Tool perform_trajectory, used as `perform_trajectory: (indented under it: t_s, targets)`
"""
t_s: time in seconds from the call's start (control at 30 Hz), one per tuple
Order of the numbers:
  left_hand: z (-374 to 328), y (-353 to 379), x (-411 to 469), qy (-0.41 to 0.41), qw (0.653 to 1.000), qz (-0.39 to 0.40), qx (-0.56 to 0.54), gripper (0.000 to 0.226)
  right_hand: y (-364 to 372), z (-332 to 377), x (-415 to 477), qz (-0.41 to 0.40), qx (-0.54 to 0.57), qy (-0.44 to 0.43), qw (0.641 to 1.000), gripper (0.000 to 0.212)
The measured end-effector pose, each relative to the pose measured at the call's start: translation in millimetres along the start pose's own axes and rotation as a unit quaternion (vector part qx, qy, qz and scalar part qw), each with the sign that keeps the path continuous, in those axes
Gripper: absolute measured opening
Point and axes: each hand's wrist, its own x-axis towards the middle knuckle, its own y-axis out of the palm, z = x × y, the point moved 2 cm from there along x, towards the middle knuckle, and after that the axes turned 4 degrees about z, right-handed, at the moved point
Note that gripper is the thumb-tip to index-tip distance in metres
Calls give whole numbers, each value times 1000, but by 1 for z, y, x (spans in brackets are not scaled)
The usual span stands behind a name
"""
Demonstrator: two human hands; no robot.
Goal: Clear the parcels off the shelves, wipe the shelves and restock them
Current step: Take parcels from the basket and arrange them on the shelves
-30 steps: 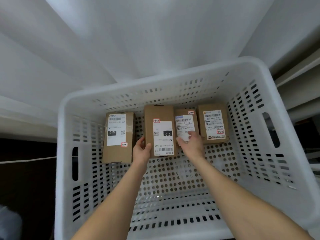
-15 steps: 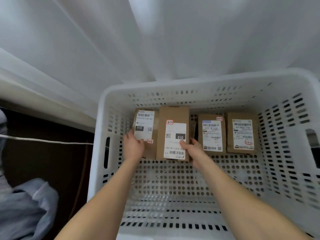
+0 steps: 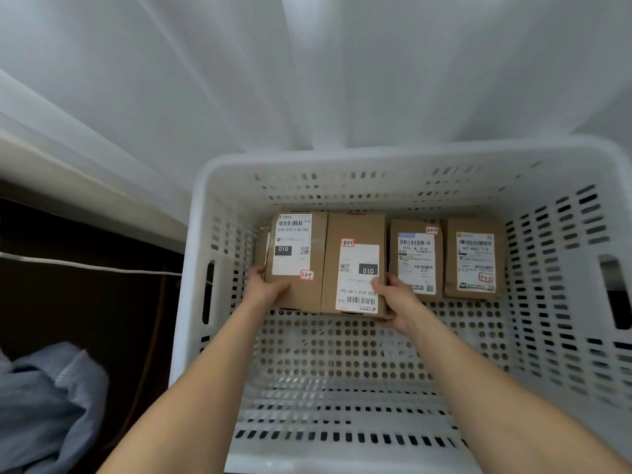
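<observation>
Several brown cardboard parcels with white labels lie in a row along the far wall of a white perforated crate [image 3: 342, 165]. My left hand [image 3: 265, 289] grips the near left corner of the leftmost parcel [image 3: 313, 261]. My right hand [image 3: 396, 299] grips the near right corner of the second parcel [image 3: 352, 230], thumb on its label. These two parcels sit pressed side by side between my hands. To their right lie a third parcel [image 3: 415, 260] and a fourth parcel [image 3: 475, 261], untouched.
A white curtain [image 3: 307, 80] hangs behind the crate. Left of the crate is dark floor with a white cord [image 3: 85, 266] across it and a blue-grey cloth [image 3: 44, 405] at the lower left. The near part of the crate floor [image 3: 342, 354] holds nothing.
The two left parcels have come together. My left hand moved from between them to the leftmost parcel's outer corner, and my right hand shifted from the third parcel to the second. The view swung left.
</observation>
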Motion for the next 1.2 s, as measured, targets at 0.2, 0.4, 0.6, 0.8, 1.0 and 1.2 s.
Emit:
perform_trajectory:
  t_s: [0.2, 0.4, 0.6, 0.8, 1.0, 1.2]
  targets:
    - [-6, -4, -39, -32, 997, 56, -28, 72, -23, 15, -38, 0, -13, -9, 1000, 37]
    - [-26, -12, -91, -38, 991, 105, -73, 62, -45, 32, -99, 27, 21, -13, 999, 31]
    - [-74, -38, -145, 8, 989, 127, -74, 54, -61, 58, -174, 60, 49, -40, 996, 33]
    - [-117, -55, -199, 55, 981, 171, -76, 55, -75, 74, -254, 71, 68, -113, 989, 14]
    - [-145, -60, -239, 132, 967, 212, -48, 47, -78, 66, -305, 19, 104, -192, 976, 38]
    - [-153, -70, -278, 174, 943, 280, -44, 41, -65, 28, -354, -48, 181, -266, 946, 37]
